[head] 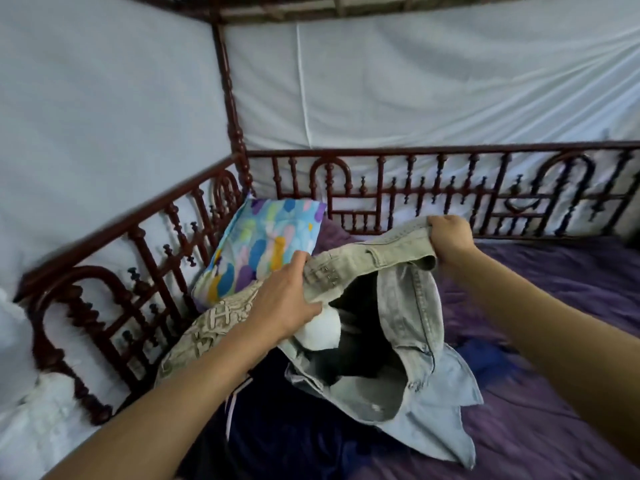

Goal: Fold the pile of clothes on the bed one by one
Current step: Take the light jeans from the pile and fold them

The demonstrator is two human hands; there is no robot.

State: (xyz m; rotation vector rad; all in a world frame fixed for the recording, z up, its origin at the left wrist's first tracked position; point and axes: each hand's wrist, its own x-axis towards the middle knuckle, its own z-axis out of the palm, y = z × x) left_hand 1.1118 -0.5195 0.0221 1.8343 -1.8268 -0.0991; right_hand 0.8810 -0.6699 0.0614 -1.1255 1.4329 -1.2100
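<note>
A pair of pale grey-green jeans (405,306) hangs above the bed, waistband stretched between both hands, the inside and a white pocket lining showing. My left hand (287,299) grips the left end of the waistband near its hooks. My right hand (450,237) grips the right end, held higher. Under the jeans lie a dark navy garment (277,427), a beige patterned garment (201,334) and a bit of blue cloth (485,358). The legs of the jeans droop onto the pile.
A pillow with coloured blotches (263,247) leans in the bed's far left corner. A dark red wooden railing (450,195) runs along the far side and the left side. White netting hangs behind it. A purple sheet (554,393) covers the mattress to the right.
</note>
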